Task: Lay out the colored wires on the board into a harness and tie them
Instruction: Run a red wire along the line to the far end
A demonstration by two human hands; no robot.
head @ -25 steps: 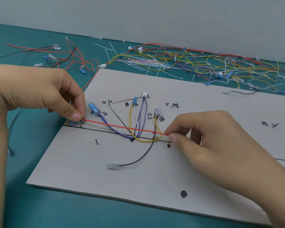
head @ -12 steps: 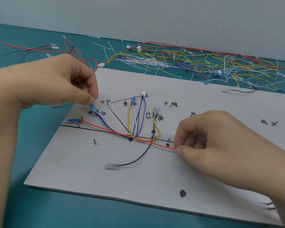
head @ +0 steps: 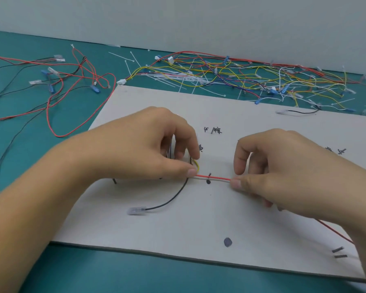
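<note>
- a person's left hand (head: 140,149) and right hand (head: 283,172) pinch a red wire (head: 212,177) over the grey board (head: 199,225), fingers (head: 191,172) of each closed narrow on it, thumb against forefinger.
- the wire runs taut between the hands, passing a small pin (head: 209,175); its far length trails from under the right hand toward the board's near right corner.
- a black wire (head: 169,201) curves from beneath the left hand to a clear terminal (head: 136,210) lying on the board; a yellow wire (head: 197,164) loops beside the left thumb.
- beyond the board, loose coloured wires (head: 251,79) and white cable ties (head: 173,74) litter the teal bench (head: 114,275); red and black wires (head: 59,96) lie to the left.
</note>
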